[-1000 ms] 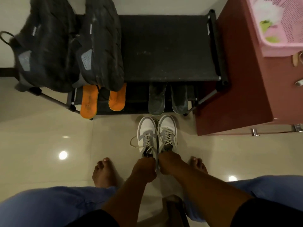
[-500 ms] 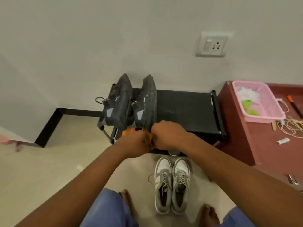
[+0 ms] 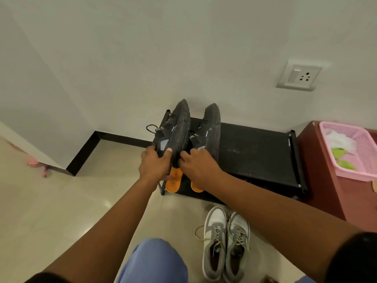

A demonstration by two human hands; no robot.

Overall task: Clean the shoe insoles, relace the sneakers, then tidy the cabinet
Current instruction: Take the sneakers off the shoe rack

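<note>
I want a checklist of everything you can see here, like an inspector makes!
Surface: glossy beige floor; black shoe rack against the wall.
Job's things: two black shoes stood on end on the rack top; orange insoles on the shelf below; grey-white sneakers side by side on the floor, laced.
Clutter: pink basket on the red-brown cabinet.
Hands: left hand grips the left black shoe; right hand holds the right one.
Cables: nothing seen.
Surroundings: wall socket.
</note>
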